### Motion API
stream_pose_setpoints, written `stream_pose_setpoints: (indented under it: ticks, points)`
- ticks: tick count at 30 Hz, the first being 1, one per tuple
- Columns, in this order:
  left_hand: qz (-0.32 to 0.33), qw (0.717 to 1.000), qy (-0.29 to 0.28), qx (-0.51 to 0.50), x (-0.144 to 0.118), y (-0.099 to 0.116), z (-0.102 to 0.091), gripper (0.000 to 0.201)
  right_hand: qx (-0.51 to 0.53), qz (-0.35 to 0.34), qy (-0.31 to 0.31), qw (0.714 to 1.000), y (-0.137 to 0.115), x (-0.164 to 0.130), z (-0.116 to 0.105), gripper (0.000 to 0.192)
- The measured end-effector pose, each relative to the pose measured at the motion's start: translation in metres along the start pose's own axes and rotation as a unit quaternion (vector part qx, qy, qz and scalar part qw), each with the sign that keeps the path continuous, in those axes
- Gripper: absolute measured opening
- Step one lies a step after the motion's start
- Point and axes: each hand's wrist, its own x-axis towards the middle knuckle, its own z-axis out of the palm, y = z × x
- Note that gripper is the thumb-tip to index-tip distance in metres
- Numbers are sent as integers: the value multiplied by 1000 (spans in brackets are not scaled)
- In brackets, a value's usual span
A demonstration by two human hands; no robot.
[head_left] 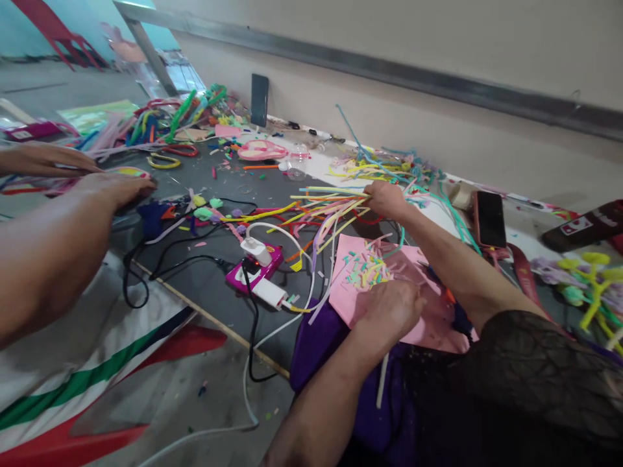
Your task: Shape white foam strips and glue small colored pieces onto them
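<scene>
While the person's right hand [387, 198] is reaching out over the grey mat [204, 279], its fingers are closing round a fan of pipe cleaners [316, 207], yellow, pink and pale green, whose free ends are spreading leftward across the mat. The left hand [392, 308] is lying curled on the near edge of a pink paper sheet [363, 285]; whether it is pinching the sheet or merely pressing on it I cannot tell. That sheet is serving as a tray: short snipped bits [365, 267] in yellow, teal and pink are lying heaped on its middle, just ahead of the left hand's knuckles. A clear plastic cup [296, 162] is standing farther back on the mat; what it is holding is too small to tell. Purple cloth [321, 344] is lying under the sheet on the near side.

Between the two hands and the mat's left part, a pink power strip [253, 272] is sitting with a white charger [253, 250] plugged in, black and white cables looping around it. A phone [489, 217] is lying to the right of the right forearm, and another dark phone [259, 99] is leaning upright against the wall. At the left, another person's hands [82, 172] are resting near a further heap of coloured pipe cleaners [165, 123].
</scene>
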Motion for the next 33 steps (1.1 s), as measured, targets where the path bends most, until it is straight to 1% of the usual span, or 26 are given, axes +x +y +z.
stream_pose_setpoints:
  ticks: [3,6,10,11,12,14,16,18,21,23,25,27,28,30,33]
  points:
    - [3,1000,-2,4,1,-1,-4,26,14,-15,10,1000,-18,-6,2,35]
    - [-6,1000,-6,9,0,-2,-9,27,18,-34,33,999,-34,-21,0,37]
    - [-19,1000,3,14,-3,-1,-15,29,19,-81,85,993,-38,-43,-13,36]
    - [-23,1000,6,14,-4,0,-16,29,33,-92,85,992,-37,-48,-14,34]
    - [-28,999,7,15,-4,0,-18,28,53,-99,70,991,-37,-52,-14,30]
    - [-33,999,4,15,-5,2,-20,27,96,-106,6,990,-39,-59,-10,24]
    - [-33,999,1,18,-5,3,-21,27,124,-107,-50,985,-43,-64,-1,23]
    - [-42,999,-2,24,-4,3,-22,27,139,-108,-59,983,-47,-66,8,27]
    - [-87,995,8,50,-2,2,-26,30,183,-118,-71,973,-49,-64,17,32]
    - [-129,988,41,68,-3,-3,-31,32,220,-133,-89,962,-45,-62,18,30]
    - [-158,978,107,80,-6,-10,-39,31,260,-150,-104,948,-40,-61,17,25]
    - [-174,962,189,92,-11,-20,-47,30,301,-167,-117,932,-34,-64,14,22]
    - [-191,953,215,98,-14,-25,-50,31,319,-176,-123,923,-32,-67,12,21]
    - [-218,943,226,109,-19,-33,-52,35,348,-193,-135,907,-28,-75,7,21]
    - [-218,949,195,118,-23,-38,-48,34,398,-220,-183,871,-21,-89,3,23]
